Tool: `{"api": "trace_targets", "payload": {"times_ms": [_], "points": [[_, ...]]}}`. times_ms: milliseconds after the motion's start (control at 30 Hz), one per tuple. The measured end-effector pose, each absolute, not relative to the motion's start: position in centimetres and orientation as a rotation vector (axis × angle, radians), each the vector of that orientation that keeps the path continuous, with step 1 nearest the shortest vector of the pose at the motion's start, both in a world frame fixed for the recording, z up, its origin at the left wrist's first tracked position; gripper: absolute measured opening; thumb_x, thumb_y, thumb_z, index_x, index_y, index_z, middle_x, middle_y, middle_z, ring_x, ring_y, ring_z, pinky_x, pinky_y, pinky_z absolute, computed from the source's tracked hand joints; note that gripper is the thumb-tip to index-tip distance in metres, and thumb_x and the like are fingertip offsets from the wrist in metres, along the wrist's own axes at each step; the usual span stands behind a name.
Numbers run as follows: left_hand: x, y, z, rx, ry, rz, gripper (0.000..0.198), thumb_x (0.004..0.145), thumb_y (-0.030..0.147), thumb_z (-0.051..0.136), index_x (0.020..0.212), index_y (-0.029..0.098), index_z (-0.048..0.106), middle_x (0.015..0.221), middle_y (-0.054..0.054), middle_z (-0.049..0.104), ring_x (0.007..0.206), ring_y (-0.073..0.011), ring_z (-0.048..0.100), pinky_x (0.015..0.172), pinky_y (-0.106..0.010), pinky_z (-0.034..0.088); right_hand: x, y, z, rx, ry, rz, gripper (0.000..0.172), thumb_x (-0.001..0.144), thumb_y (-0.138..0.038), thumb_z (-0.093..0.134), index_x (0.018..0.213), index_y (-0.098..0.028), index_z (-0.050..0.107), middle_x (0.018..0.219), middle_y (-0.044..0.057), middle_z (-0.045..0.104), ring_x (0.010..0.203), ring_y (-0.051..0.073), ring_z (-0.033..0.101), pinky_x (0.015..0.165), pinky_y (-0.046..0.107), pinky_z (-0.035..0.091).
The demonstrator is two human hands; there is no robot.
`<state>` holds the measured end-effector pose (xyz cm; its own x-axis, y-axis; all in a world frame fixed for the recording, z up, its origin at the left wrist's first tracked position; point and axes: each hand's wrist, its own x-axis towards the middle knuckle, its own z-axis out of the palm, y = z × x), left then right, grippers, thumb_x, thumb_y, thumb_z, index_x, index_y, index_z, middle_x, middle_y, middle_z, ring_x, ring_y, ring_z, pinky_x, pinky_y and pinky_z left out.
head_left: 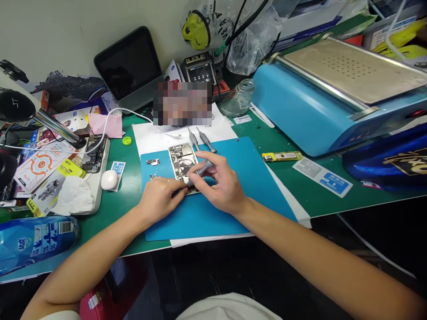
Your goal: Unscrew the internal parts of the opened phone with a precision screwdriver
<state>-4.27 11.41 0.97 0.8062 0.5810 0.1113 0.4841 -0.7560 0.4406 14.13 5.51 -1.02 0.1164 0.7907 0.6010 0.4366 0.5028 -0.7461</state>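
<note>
Opened phone on blue mat, near table's front edge. Right hand grasping grey screwdriver, slanted over phone's lower end. Left hand, fingers curled, at same end; whether gripping anything, cannot tell. Loose metal part left of phone.

It's bright blue for my mat, green for the desk, grey for my screwdriver, lime green for that cap!

shirt: white, creased; left sleeve: white, short; forearms: bare; fingers: bare
</note>
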Motion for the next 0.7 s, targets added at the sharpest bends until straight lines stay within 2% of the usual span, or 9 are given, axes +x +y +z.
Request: {"api": "trace_targets", "payload": {"times_ms": [167, 300, 533, 700], "points": [[-4.19, 11.47, 1.16, 2.572, 0.82, 0.324, 0.012, 0.097, 0.021, 0.064, 0.094, 0.02, 0.076, 0.073, 0.001, 0.071, 0.066, -0.0126, 0.064, 0.066, -0.023, 0.04, 14.06, 5.56, -0.99, -1.089, -1.528, 0.312, 0.048, 0.095, -0.015, 0.061, 0.139, -0.024, 0.046, 0.09, 0.001, 0.069, 0.077, 0.013, 0.071, 0.07, 0.026, 0.065], [-4.16, 11.48, 1.16, 2.56, 0.823, 0.322, 0.011, 0.096, 0.022, 0.066, 0.093, 0.02, 0.076, 0.073, 0.002, 0.072, 0.064, -0.0121, 0.064, 0.064, -0.024, 0.039, 14.1, 5.54, -0.99, -1.077, -1.538, 0.231, 0.047, 0.095, -0.014, 0.061, 0.138, -0.025, 0.046, 0.095, 0.002, 0.07, 0.078, 0.014, 0.072, 0.068, 0.026, 0.065], [-4.23, 11.47, 1.09, 2.56, 0.832, 0.312, 0.013, 0.097, 0.023, 0.065, 0.098, 0.021, 0.078, 0.078, 0.002, 0.075, 0.068, -0.0131, 0.067, 0.067, -0.025, 0.042, 14.48, 5.49, -0.77, -1.062, -1.478, 0.209, 0.049, 0.093, -0.013, 0.062, 0.137, -0.026, 0.047, 0.088, 0.001, 0.068, 0.075, 0.016, 0.072, 0.064, 0.03, 0.066], [-4.24, 11.45, 1.04, 2.57, 0.837, 0.306, 0.014, 0.097, 0.023, 0.065, 0.101, 0.022, 0.078, 0.079, 0.001, 0.075, 0.069, -0.0136, 0.068, 0.068, -0.025, 0.045, 14.85, 5.55, -0.65, -1.079, -1.411, 0.225, 0.045, 0.093, -0.015, 0.062, 0.134, -0.027, 0.049, 0.087, 0.001, 0.067, 0.075, 0.018, 0.073, 0.063, 0.032, 0.066]]}}
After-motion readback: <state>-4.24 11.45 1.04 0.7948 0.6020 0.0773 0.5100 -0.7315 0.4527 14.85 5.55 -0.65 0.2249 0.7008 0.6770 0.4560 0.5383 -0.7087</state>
